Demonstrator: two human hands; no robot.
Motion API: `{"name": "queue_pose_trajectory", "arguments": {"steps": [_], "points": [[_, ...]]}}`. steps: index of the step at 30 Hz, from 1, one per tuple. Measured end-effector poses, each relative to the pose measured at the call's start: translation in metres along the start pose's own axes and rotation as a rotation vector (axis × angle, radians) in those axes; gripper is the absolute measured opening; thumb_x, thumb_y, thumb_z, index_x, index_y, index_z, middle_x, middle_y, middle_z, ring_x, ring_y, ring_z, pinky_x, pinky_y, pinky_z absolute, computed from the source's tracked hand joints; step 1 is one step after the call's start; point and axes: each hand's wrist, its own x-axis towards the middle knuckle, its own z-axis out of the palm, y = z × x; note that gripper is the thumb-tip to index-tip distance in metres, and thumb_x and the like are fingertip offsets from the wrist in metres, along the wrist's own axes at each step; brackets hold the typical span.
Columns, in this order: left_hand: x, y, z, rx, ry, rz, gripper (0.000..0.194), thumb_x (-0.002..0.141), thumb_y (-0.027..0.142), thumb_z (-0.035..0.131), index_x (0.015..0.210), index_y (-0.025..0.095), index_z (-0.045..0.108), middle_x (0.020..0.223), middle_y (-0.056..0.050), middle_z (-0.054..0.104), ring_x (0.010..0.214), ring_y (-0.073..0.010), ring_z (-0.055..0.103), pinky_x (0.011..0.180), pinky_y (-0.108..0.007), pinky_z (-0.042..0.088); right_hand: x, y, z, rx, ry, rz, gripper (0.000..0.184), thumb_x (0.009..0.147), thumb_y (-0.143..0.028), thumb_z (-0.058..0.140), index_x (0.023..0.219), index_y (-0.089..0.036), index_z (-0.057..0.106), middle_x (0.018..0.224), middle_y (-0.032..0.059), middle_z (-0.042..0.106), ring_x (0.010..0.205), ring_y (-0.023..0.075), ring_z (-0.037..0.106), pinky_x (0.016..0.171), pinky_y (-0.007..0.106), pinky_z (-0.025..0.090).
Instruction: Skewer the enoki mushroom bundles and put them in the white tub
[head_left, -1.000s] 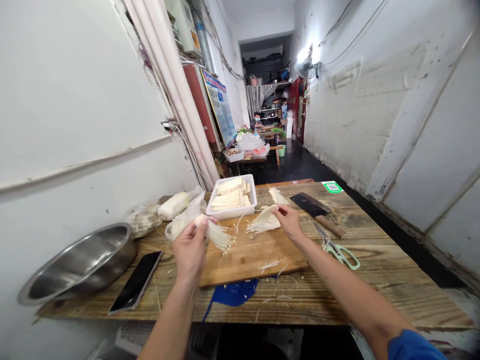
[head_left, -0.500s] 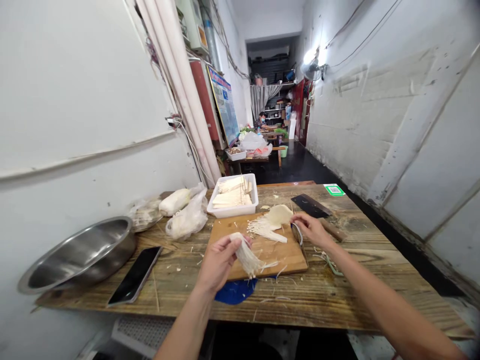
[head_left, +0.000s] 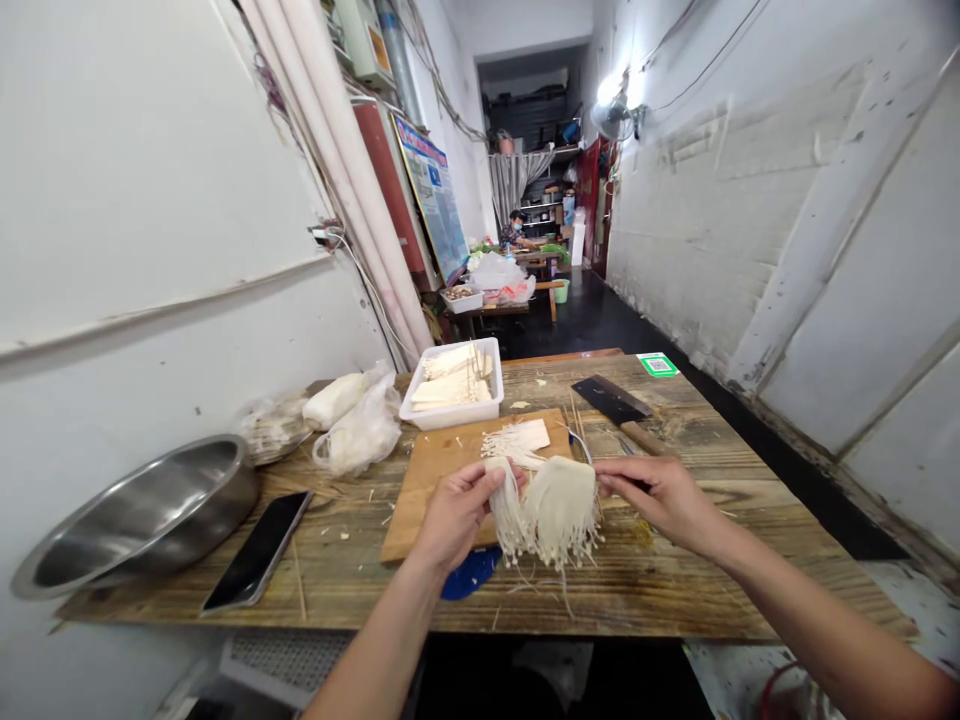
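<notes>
My left hand [head_left: 457,510] pinches a small bunch of enoki mushrooms [head_left: 507,515], its thin stems and tiny caps hanging down. Close against its right side is a wider, flattened fan of enoki mushrooms [head_left: 561,500]. At the fan's right edge, the fingers of my right hand [head_left: 651,495] are closed; whether they grip a thin skewer there is too small to make out. Both bunches are above the near right part of a wooden cutting board [head_left: 427,480]. Another piece of enoki [head_left: 529,435] lies on the board behind them.
A white tray [head_left: 491,405] of enoki pieces stands behind the board. The cleaver [head_left: 611,400] lies at right, near thin skewers [head_left: 576,415]. Leftward are bagged mushrooms [head_left: 367,430], a phone [head_left: 259,550] and a steel bowl [head_left: 142,510]. Another person [head_left: 517,230] sits far back.
My right hand has lifted the wide enoki fan off the board and brought it nearer, beside the left bunch. My left hand has moved slightly right. The view has shifted a little.
</notes>
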Motion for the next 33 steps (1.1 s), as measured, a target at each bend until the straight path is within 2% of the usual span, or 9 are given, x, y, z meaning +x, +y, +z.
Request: {"name": "queue_pose_trajectory", "arguments": {"steps": [5,7,11,15,20,33], "points": [[-0.002,0.011,0.007,0.263,0.001,0.157,0.027,0.074,0.035,0.071,0.088,0.013,0.074,0.087,-0.008,0.073,0.084,-0.0173,0.062,0.078,-0.025,0.046,-0.001,0.001,-0.001,-0.034,-0.009,-0.004,0.024,0.09,-0.024,0.049,0.101,-0.019,0.069,0.08,0.0029,0.072,0.071,0.014,0.066,0.068,0.024,0.051],[-0.003,0.014,0.006,0.303,0.002,0.181,0.026,0.075,0.036,0.07,0.09,0.014,0.074,0.089,-0.007,0.073,0.085,-0.0176,0.062,0.078,-0.025,0.045,0.0,-0.001,-0.001,-0.042,-0.01,-0.016,0.025,0.089,-0.023,0.048,0.103,-0.02,0.069,0.083,0.0027,0.072,0.073,0.0138,0.066,0.068,0.024,0.051],[-0.003,0.013,0.004,0.271,-0.024,0.123,0.027,0.074,0.037,0.071,0.09,0.015,0.074,0.092,-0.008,0.073,0.087,-0.0188,0.063,0.08,-0.026,0.045,-0.001,-0.008,-0.001,-0.035,-0.018,-0.029,0.024,0.089,-0.021,0.05,0.101,-0.021,0.07,0.094,0.0033,0.072,0.082,0.0141,0.067,0.073,0.023,0.05],[-0.003,0.01,0.005,0.21,-0.031,0.086,0.028,0.072,0.037,0.073,0.09,0.015,0.073,0.092,-0.009,0.073,0.086,-0.0193,0.064,0.08,-0.027,0.046,-0.003,-0.015,-0.001,-0.048,-0.05,-0.035,0.026,0.089,-0.021,0.048,0.105,-0.024,0.069,0.097,0.0024,0.072,0.082,0.0139,0.067,0.072,0.023,0.05],[-0.003,0.013,0.004,0.184,-0.074,0.072,0.028,0.073,0.036,0.072,0.092,0.016,0.073,0.091,-0.009,0.074,0.084,-0.0192,0.065,0.081,-0.029,0.046,-0.004,-0.016,-0.001,-0.072,-0.06,-0.02,0.029,0.09,-0.02,0.048,0.11,-0.026,0.068,0.098,0.0022,0.072,0.085,0.0148,0.067,0.074,0.024,0.05],[-0.007,0.015,0.006,0.165,-0.094,0.06,0.026,0.072,0.036,0.073,0.088,0.015,0.074,0.09,-0.009,0.074,0.084,-0.0207,0.065,0.081,-0.03,0.047,-0.005,-0.02,-0.001,-0.072,-0.053,-0.023,0.029,0.091,-0.024,0.048,0.113,-0.028,0.067,0.097,0.0036,0.073,0.082,0.0176,0.067,0.072,0.028,0.053]]}}
